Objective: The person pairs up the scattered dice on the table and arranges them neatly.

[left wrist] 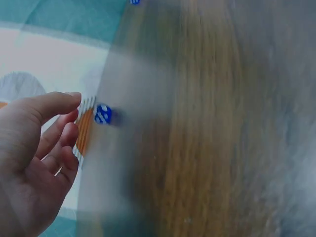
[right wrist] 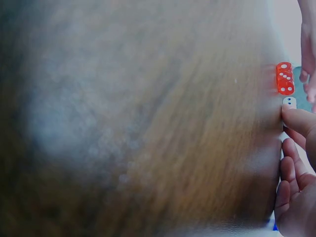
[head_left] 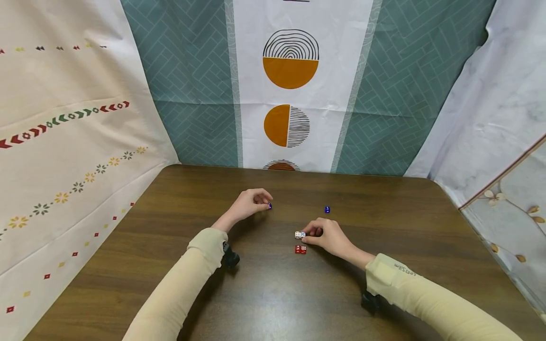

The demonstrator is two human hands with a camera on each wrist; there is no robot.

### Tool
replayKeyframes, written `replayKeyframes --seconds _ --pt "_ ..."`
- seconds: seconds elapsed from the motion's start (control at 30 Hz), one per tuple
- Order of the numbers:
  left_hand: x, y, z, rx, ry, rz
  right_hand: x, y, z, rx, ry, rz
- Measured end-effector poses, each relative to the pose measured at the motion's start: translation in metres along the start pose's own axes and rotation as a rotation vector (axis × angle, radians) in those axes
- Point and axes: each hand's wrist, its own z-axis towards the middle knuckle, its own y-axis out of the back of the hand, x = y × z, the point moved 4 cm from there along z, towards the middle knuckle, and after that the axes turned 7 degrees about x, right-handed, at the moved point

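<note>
The relaxed left hand (head_left: 251, 203) is just beside a blue die (left wrist: 102, 114); the right hand (head_left: 327, 236) pinches a white die (head_left: 303, 234) near red dice (head_left: 300, 249).

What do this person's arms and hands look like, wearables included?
The left hand and right hand are ungloved. The left sleeve and right sleeve are long and pale yellow; a black device shows beside the left one, another beside the right, which bears dark lettering.
</note>
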Motion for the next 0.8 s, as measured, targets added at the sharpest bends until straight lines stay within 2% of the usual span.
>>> replayKeyframes --seconds 0.2,0.33,0.53,0.8 --pt "0.015 0.0 0.003 -0.044 0.095 0.011 0.0 0.0 0.0 -0.003 0.001 -0.002" --pt "0.021 -0.005 0.006 -0.061 0.131 0.051 0.0 0.0 0.0 -0.008 0.006 -0.002" --pt "0.022 -0.01 0.009 -0.105 0.139 0.121 0.0 0.0 0.0 -0.009 0.008 0.004" --pt "0.021 -0.013 0.009 -0.132 0.146 0.124 -0.001 0.0 0.0 -0.005 0.007 0.009"
